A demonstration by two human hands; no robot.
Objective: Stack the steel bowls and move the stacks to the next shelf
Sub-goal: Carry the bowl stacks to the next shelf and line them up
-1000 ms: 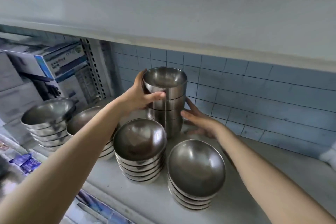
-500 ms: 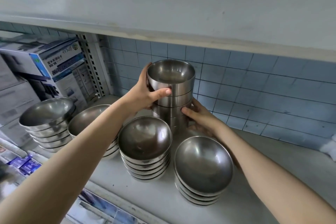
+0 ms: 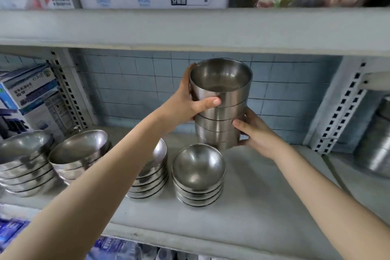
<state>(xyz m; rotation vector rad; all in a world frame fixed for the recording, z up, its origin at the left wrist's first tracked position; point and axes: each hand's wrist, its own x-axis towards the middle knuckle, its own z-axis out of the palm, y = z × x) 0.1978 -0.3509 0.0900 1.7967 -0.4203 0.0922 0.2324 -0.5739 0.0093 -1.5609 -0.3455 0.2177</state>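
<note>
Since a second earlier our right hand (image 3: pixel 261 135) had come up off the shelf (image 3: pixel 263 192) and closed on the lower bowls of the tall stack (image 3: pixel 219 116), thumb in front and fingers wrapped behind. Our left hand (image 3: pixel 183 110) kept its hold near the top, thumb pressed across the front and fingers round the far side by the rim. Our view had also swung right, so the post (image 3: pixel 339 112) and the next shelf (image 3: pixel 363 188) beyond it now showed.

The tall stack stood upright between both hands at the back of the shelf, just behind the rightmost of the low stacks (image 3: pixel 198 175). We could not tell whether its base rested on the shelf or hung just clear of it, since that low stack hid its foot.

We judged the stacking largely done. Every bowl in view sat in some stack, with several straight-sided bowls in the tall one and round bowls in four low stacks along the front. The moving seemed hardly begun. On the next shelf we saw only a steel pot (image 3: pixel 377 139), blurred at the frame edge, and no bowls that we could make out. This tall stack looked to be the first to go over, past the post to the right, with the four low stacks left to follow. Held high and low, it seemed steady enough to carry.
</note>
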